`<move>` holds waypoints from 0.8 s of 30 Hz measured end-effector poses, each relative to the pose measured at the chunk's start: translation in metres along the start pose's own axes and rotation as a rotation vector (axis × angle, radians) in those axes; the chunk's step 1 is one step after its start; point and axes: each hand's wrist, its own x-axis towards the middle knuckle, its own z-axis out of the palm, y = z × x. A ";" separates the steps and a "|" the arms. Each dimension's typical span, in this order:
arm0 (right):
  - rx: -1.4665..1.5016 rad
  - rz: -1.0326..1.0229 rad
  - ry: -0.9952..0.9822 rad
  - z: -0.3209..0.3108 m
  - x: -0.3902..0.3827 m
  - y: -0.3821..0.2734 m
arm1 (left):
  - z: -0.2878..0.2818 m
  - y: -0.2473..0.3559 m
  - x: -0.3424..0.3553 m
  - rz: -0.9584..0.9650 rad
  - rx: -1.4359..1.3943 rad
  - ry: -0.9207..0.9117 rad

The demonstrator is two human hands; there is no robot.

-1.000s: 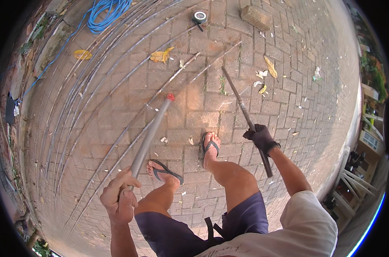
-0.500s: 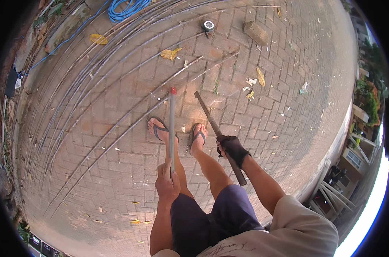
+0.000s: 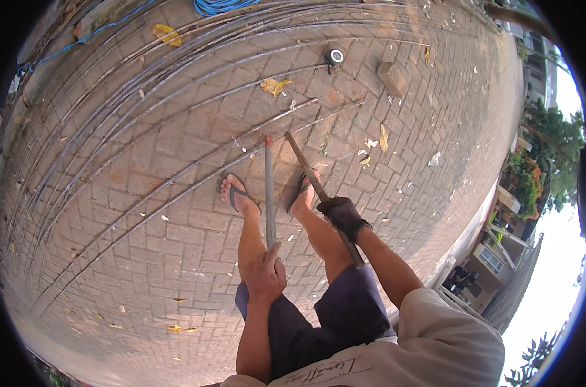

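My left hand (image 3: pixel 265 274), bare, grips the near end of a long grey metal pipe (image 3: pixel 269 187) with a red tip that points away from me between my feet. A black glove covers my right hand (image 3: pixel 342 214), which is closed round a dark metal bar (image 3: pixel 313 182). That bar slants up and left past my right foot toward the paving. Both feet wear flip-flops and stand on the brick paving (image 3: pixel 144 213). Several long thin steel rods (image 3: pixel 177 174) lie across the bricks under and ahead of my feet.
A tape measure (image 3: pixel 333 58) and a loose brick (image 3: pixel 392 79) lie ahead. A blue hose (image 3: pixel 219 6) coils at the top edge. Dry yellow leaves (image 3: pixel 275 85) are scattered about. A building and trees stand at the right rim.
My left hand has swung the pipe from my left side to straight ahead between my feet. The view has shifted and the gloved hand with the bar sits nearer the middle.
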 end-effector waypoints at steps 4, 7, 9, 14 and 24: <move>0.301 0.052 -0.040 0.008 -0.007 -0.010 | -0.013 0.003 0.018 -0.022 -0.070 0.076; 0.545 0.172 -0.121 0.005 -0.001 -0.015 | -0.015 0.004 0.026 -0.057 -0.121 0.123; 0.698 0.262 -0.225 -0.003 0.011 -0.014 | -0.015 0.005 0.028 -0.074 -0.132 0.123; 0.998 0.350 -0.564 -0.024 0.043 -0.006 | -0.016 0.009 0.023 -0.086 -0.147 0.083; 1.014 0.340 -0.662 -0.063 0.075 -0.019 | -0.013 0.012 0.022 -0.111 -0.102 0.022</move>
